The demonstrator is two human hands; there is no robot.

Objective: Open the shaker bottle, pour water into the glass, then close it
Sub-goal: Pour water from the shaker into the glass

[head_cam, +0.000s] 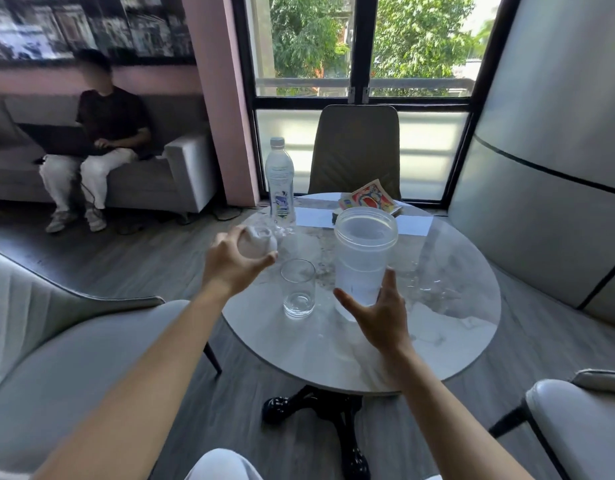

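Translucent plastic fills both of your hands' business here: your left hand (230, 263) is curled around the shaker's lid (257, 241), lifted off and held above the surface's (437, 327) left rim, while your right hand (380, 315) is spread open at the lower body of the shaker bottle (365, 258), thumb on its left side and fingers reaching up its right; whether the palm actually presses the wall you cannot tell from this angle. The bottle stands upright on the marble-patterned surface, long axis vertical, its wide uncapped mouth pointing straight up, water showing in its lower part. One glass (298, 288) stands upright just left of the bottle, between your two hands, close to the bottle but apart from it, and looks nearly empty. Count one shaker bottle, one lid, one glass, and one capped water bottle (280, 183) standing farther back on the left. A colourful packet (370, 197) lies at the far edge, with a white sheet (313, 216) beside it. A brown chair (356, 150) faces you across the surface.
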